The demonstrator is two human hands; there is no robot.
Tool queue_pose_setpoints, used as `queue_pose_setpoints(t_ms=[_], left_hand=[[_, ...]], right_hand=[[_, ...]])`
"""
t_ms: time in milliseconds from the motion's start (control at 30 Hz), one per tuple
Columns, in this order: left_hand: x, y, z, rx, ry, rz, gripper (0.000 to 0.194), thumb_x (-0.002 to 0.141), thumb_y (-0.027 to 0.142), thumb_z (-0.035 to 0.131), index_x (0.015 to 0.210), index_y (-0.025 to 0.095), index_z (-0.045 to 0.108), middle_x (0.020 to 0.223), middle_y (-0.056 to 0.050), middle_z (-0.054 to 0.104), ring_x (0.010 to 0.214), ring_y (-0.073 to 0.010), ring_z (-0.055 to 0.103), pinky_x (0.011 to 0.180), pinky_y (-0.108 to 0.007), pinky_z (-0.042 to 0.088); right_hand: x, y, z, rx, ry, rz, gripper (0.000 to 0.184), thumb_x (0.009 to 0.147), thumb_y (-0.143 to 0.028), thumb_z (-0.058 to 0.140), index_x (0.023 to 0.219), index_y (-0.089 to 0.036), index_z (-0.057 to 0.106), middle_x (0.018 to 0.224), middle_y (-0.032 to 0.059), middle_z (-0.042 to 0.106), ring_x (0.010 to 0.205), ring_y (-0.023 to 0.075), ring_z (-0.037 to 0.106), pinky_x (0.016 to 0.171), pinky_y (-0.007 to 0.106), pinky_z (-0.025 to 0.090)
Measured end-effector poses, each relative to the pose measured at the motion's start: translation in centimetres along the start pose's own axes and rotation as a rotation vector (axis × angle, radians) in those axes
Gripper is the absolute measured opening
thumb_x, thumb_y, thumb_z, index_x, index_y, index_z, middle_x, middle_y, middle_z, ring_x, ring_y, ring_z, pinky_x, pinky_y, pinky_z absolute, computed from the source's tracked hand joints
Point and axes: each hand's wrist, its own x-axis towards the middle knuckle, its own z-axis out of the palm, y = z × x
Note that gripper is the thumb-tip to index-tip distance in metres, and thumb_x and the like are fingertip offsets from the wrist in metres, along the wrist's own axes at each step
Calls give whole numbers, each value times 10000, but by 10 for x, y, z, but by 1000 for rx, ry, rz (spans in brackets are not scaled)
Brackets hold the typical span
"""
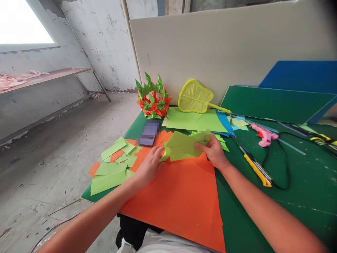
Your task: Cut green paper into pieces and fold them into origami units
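My right hand [215, 151] pinches the right end of several light green paper sheets [181, 147], thumb on top and fingers behind. At their left end, my left hand [150, 166] has its fingers closed around a small folded green edge, its fingertips partly hidden. Both hands are just above a large orange sheet of paper [179, 196]. Left of my left hand lie loose green paper pieces [110, 181], with a few orange scraps [117, 155] among them. A dark phone [149, 135] lies beyond my left hand.
A red and green folded-paper crown [154, 100] and a yellow leaf-shaped fan [196, 96] stand at the back, near green sheets [195, 120]. On the right are a yellow utility knife [258, 170] and a pink glue gun [264, 135] with a black cord. Behind is a white board [223, 45].
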Motion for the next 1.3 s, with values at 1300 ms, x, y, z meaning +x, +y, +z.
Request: queue_pose_setpoints(t_ms=[1300], left_hand=[[-37, -100, -78, 315, -261, -184, 728, 911, 636, 358, 1516, 277, 170, 1591, -65, 101, 1456, -343, 72, 1151, -556, 155]], right_hand=[[1, 6, 1, -16, -2, -3, 388, 707, -353, 787, 1034, -265, 598, 1053, 23, 707, 982, 228, 656, 875, 401, 545]])
